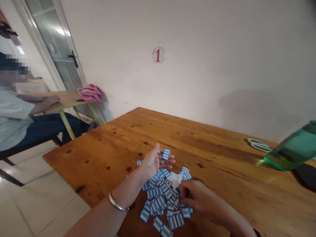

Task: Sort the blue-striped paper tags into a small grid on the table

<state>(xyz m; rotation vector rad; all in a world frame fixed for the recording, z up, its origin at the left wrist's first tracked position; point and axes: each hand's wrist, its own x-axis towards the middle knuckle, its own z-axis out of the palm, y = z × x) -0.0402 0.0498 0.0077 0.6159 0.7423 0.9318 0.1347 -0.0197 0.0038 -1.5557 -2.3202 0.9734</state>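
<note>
My left hand is palm up above the pile, thumb spread away from the outstretched fingers. On those fingers rests a small blue-and-white label sticker piece, printed with blue-bordered blank boxes. Below it, a heap of similar label sticker pieces lies scattered and overlapping on the wooden table. My right hand is at the heap's right side, its fingers curled together in a pinch. Whatever is between those fingertips, if anything, is hidden. A plain white piece shows among the labels between both hands.
A green translucent bottle lies at the table's right, beside a pale coiled cable and a dark flat object. Behind the table stands a white wall. At left, a person sits by another table with a pink cloth.
</note>
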